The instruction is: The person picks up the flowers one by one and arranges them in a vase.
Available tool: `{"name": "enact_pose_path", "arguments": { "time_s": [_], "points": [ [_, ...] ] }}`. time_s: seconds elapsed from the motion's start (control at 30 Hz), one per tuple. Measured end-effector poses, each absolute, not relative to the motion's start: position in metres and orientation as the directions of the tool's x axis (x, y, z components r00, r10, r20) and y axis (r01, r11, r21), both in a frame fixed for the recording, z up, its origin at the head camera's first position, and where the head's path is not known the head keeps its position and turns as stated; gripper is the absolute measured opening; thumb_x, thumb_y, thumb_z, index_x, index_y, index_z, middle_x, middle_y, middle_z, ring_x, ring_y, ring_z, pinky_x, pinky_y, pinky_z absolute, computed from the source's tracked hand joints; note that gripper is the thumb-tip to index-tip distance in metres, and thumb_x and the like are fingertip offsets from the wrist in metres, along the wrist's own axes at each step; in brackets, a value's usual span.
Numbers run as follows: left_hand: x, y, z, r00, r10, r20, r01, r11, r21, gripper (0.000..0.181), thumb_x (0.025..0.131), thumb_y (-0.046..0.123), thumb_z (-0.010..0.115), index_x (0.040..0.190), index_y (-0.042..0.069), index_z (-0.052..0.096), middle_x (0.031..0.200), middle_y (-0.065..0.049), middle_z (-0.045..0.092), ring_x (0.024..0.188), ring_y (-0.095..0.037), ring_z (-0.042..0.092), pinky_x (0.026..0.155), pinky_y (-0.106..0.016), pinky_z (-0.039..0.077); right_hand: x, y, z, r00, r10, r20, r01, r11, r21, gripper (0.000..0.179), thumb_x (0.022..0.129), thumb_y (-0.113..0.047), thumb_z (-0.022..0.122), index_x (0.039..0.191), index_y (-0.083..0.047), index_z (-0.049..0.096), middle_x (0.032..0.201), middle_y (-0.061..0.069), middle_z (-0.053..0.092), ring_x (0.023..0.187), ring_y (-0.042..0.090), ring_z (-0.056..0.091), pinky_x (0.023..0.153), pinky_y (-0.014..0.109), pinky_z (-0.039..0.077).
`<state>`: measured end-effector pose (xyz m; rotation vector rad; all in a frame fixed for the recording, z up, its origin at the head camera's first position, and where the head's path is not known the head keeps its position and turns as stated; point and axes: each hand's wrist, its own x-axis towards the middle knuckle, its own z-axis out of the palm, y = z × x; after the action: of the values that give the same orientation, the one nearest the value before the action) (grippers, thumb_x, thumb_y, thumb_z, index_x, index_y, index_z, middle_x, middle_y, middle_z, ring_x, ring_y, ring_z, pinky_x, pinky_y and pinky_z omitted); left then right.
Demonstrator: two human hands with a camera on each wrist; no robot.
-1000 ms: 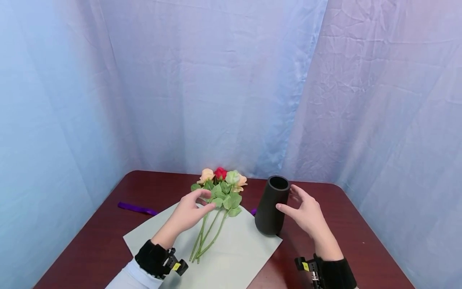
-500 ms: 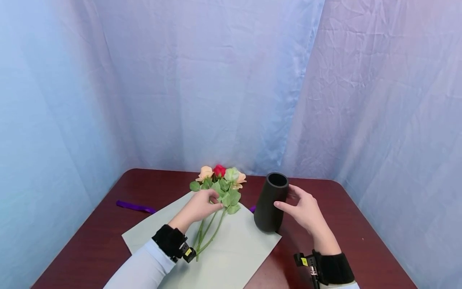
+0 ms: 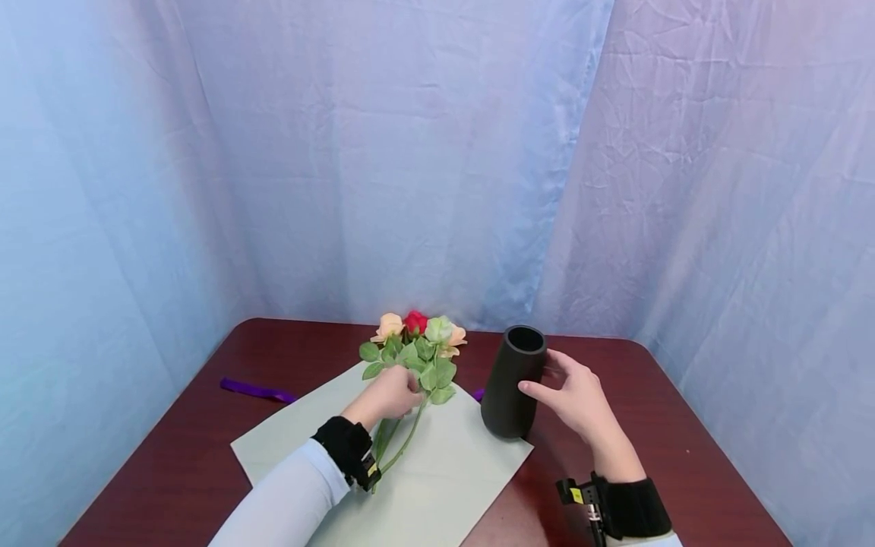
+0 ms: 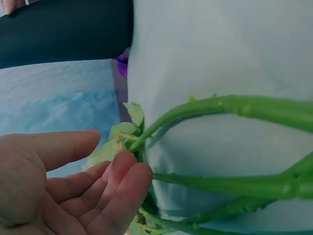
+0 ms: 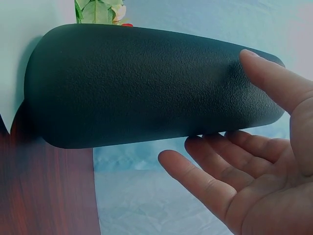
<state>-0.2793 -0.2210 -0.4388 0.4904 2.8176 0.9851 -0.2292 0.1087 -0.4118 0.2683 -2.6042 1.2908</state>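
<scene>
One black vase [image 3: 508, 391] is stood upright at the 2 o'clock edge of the grey-green sheet [image 3: 437, 471] (12 o'clock being the far side of the table [image 3: 656, 425]). It is held near its upper end between the thumb and fingertips of the right hand [image 3: 577, 399], placed at 3 o'clock. A rigid, moderately light body is judged likely; the grained wall, seen from the right wrist, should resist slipping, and hold is best taken below the rim, where the body narrows. The rose stems [image 4: 266, 108] are laid toward 12 o'clock, with the blooms [image 3: 415, 322] outermost. Light, flexible handling is expected, petals being easily bruised; the stems should be gripped just below the leaves [image 3: 444, 372]. There the left hand [image 3: 390, 391] is positioned, thumb and bent fingers apart; whether the stems are touched cannot be told. A purple ribbon [image 3: 256, 391] is visible at 10 o'clock.
</scene>
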Motion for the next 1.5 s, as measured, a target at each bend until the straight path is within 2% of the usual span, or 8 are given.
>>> {"name": "enact_pose_path", "arguments": {
  "time_s": [0.17,0.3,0.4,0.63,0.8,1.0,1.2,1.5],
  "points": [
    [-0.282,-0.218,-0.444,-0.936,0.352,-0.012,0.275,0.750,0.602,0.026,0.092,0.005,0.064,0.068,0.000,0.073,0.047,0.001,0.053,0.044,-0.011,0.050,0.045,-0.025,0.035,-0.228,0.108,-0.412,-0.959,-0.067,0.274,-0.258,0.597,-0.759,0.077,0.087,-0.038,0.083,0.150,-0.010,0.049,0.138,0.015,0.061,0.123,0.035,0.061,0.092,0.054,0.053],
    [-0.285,-0.214,-0.448,-0.948,0.314,-0.040,0.222,0.750,0.623,0.024,0.092,0.002,0.062,0.072,0.003,0.075,0.055,-0.007,0.064,0.050,-0.019,0.065,0.047,-0.026,0.046,-0.227,0.106,-0.411,-0.959,-0.066,0.276,-0.260,0.594,-0.761,0.076,0.086,-0.037,0.083,0.149,-0.010,0.050,0.138,0.016,0.061,0.122,0.035,0.062,0.091,0.053,0.054],
    [-0.289,-0.212,-0.452,-0.957,0.284,-0.062,0.186,0.761,0.621,0.025,0.094,0.002,0.062,0.072,0.003,0.074,0.057,-0.010,0.066,0.051,-0.022,0.068,0.048,-0.028,0.052,-0.227,0.105,-0.411,-0.958,-0.070,0.277,-0.264,0.589,-0.764,0.076,0.087,-0.036,0.083,0.149,-0.009,0.049,0.138,0.017,0.061,0.122,0.036,0.062,0.090,0.053,0.055],
    [-0.296,-0.207,-0.458,-0.968,0.235,-0.088,0.133,0.778,0.614,0.030,0.093,0.001,0.063,0.062,0.001,0.067,0.052,-0.008,0.063,0.044,-0.019,0.064,0.045,-0.029,0.053,-0.228,0.103,-0.411,-0.958,-0.065,0.281,-0.263,0.590,-0.763,0.075,0.087,-0.035,0.083,0.149,-0.009,0.050,0.137,0.018,0.061,0.121,0.036,0.062,0.089,0.053,0.055],
    [-0.298,-0.206,-0.460,-0.971,0.214,-0.105,0.111,0.795,0.596,0.039,0.090,0.002,0.064,0.053,0.009,0.056,0.046,-0.003,0.057,0.041,-0.017,0.060,0.043,-0.029,0.051,-0.228,0.102,-0.411,-0.956,-0.072,0.284,-0.271,0.585,-0.764,0.074,0.087,-0.034,0.083,0.148,-0.008,0.051,0.136,0.018,0.062,0.119,0.036,0.063,0.088,0.051,0.056],
    [-0.297,-0.205,-0.459,-0.963,0.243,-0.114,0.132,0.799,0.587,0.049,0.091,0.005,0.066,0.050,0.016,0.043,0.042,0.004,0.043,0.037,-0.012,0.047,0.040,-0.026,0.040,-0.227,0.101,-0.413,-0.957,-0.073,0.280,-0.269,0.585,-0.765,0.074,0.086,-0.034,0.083,0.148,-0.009,0.051,0.135,0.017,0.062,0.119,0.035,0.064,0.087,0.049,0.057],
    [-0.299,-0.201,-0.462,-0.959,0.273,-0.079,0.188,0.818,0.544,0.050,0.091,0.007,0.070,0.054,0.016,0.037,0.051,0.005,0.028,0.045,-0.013,0.037,0.048,-0.028,0.033,-0.229,0.101,-0.413,-0.954,-0.078,0.290,-0.278,0.593,-0.756,0.074,0.086,-0.036,0.083,0.147,-0.009,0.052,0.134,0.016,0.063,0.119,0.037,0.064,0.088,0.051,0.056],
    [-0.295,-0.191,-0.464,-0.964,0.258,-0.070,0.195,0.857,0.478,0.036,0.085,0.000,0.068,0.059,0.012,0.045,0.061,-0.001,0.039,0.052,-0.017,0.039,0.052,-0.030,0.033,-0.229,0.100,-0.414,-0.956,-0.070,0.285,-0.269,0.592,-0.759,0.074,0.086,-0.036,0.084,0.147,-0.010,0.052,0.133,0.016,0.064,0.117,0.035,0.065,0.087,0.050,0.056]
  ]
}}
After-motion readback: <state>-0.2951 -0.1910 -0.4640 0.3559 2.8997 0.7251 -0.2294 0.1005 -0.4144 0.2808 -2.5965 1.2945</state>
